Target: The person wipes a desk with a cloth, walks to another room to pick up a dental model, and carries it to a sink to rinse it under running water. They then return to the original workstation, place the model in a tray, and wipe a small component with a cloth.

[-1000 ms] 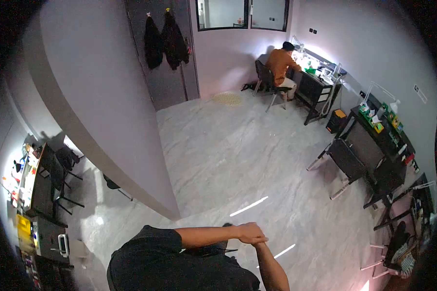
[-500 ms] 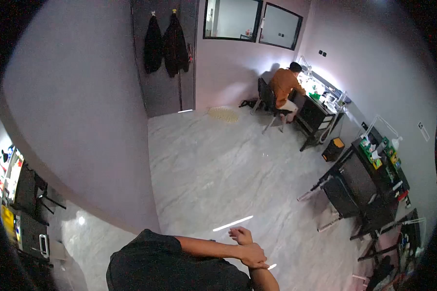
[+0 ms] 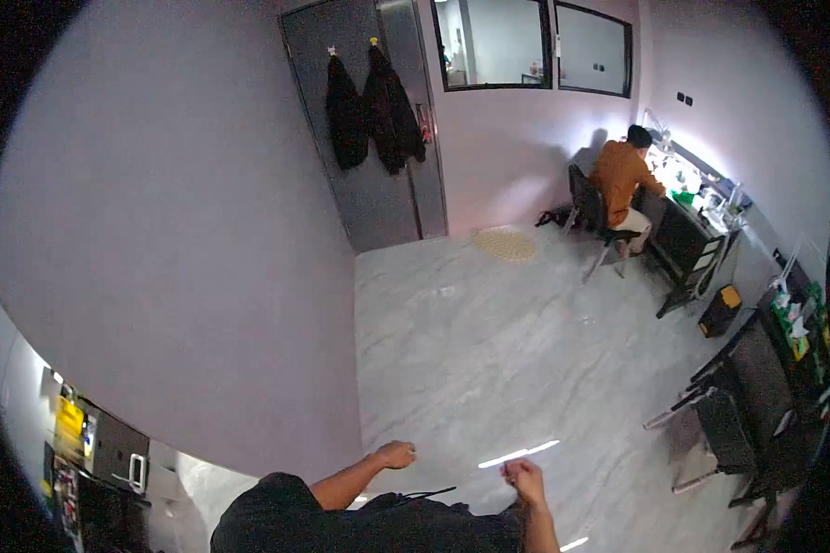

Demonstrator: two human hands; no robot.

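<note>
My left hand (image 3: 397,454) is out in front of my black shirt (image 3: 360,525), its fingers curled into a loose fist. To the right, apart from it, my right hand (image 3: 526,479) is raised with its fingers curled in. I see nothing held in either one. Both hands are in the air above the pale marbled floor (image 3: 452,369). A thin dark cord (image 3: 424,494) shows at the front of my shirt, between the hands and touching neither.
A person in a brown top (image 3: 618,175) sits at a lit workbench (image 3: 692,221). A grey door (image 3: 387,203) carries dark jackets. A round mat (image 3: 505,244) lies on the floor. An empty chair (image 3: 724,429) stands right; a wall (image 3: 203,276) rises left, with cabinets (image 3: 111,442) beyond it.
My left hand has let go of my right forearm, and the hands have moved apart. The view has turned left, so the room sits further right in the frame.
</note>
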